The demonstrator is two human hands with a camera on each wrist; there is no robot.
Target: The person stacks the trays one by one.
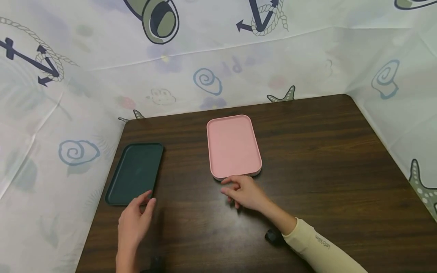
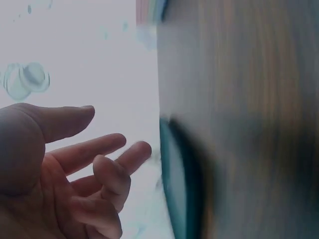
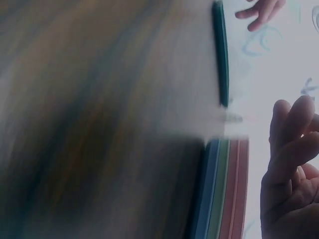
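Note:
A dark green tray [image 1: 136, 170] lies on the left side of the table. Over its near edge, my left hand [image 1: 134, 223] hovers with thumb and fingers apart, holding nothing; loosely bent fingers [image 2: 109, 174] show in the left wrist view. Near the table's middle sits a pink tray [image 1: 233, 146], the top of a stack. Seen edge-on in the right wrist view, the stack [image 3: 224, 194] has pink, light green and blue layers. My right hand [image 1: 245, 192] is at the stack's near edge, fingers loosely bent and nothing in its grasp.
The brown wood-grain table [image 1: 317, 170] has a rounded far right corner. A pale cloth [image 1: 112, 87] printed with shells, anchors and starfish hangs behind and along the sides. A small black object [image 1: 274, 236] shows beside my right wrist.

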